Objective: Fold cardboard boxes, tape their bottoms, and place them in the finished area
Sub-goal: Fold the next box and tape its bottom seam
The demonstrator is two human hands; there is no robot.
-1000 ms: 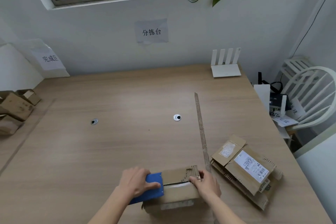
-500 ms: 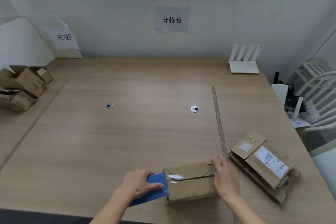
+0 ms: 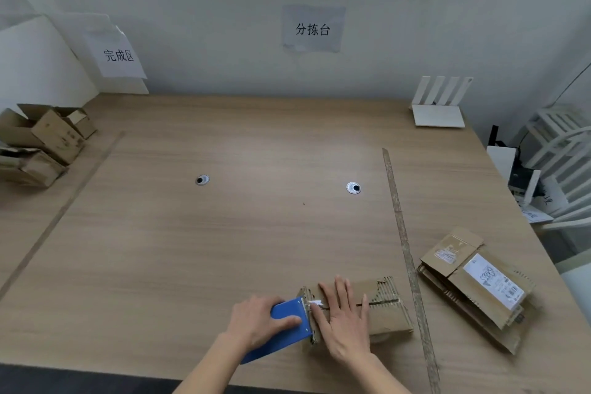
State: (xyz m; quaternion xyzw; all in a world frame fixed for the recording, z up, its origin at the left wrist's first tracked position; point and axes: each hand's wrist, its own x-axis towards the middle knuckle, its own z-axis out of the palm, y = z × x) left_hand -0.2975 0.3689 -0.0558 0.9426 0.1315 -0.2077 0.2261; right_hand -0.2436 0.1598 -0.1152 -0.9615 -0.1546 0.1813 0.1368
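From my head view, the cardboard box [image 3: 367,309] I am working on sits low in the frame, a little right of centre, on the wooden worktop [image 3: 224,249], with its flaps folded shut on top and a dark seam running across them. My left hand [image 3: 259,321] is the clenched grip here: its fingers curl round the blue tape dispenser [image 3: 284,326], whose front edge touches the left end of the box, where a short bit of white tape [image 3: 315,302] shows on the seam. My right hand [image 3: 343,320] is released, fingers straight and spread, pressing flat on the top of the box just beside the dispenser. To the right of the box a long thin cardboard strip [image 3: 403,240] lies on the worktop, running from the middle right of the frame down to the lower edge. Further right, near the lower right, lies a stack of flattened boxes [image 3: 473,285] with a white label on the top one. At the left edge of the frame, folded boxes [image 3: 44,141] stand together beside a wall sign [image 3: 119,55] reading 完成区. A second sign [image 3: 312,29] reading 分拣台 hangs on the wall in the upper middle. A white router [image 3: 438,105] stands at the far right corner of the worktop, and two round cable holes [image 3: 353,188] show near its middle.
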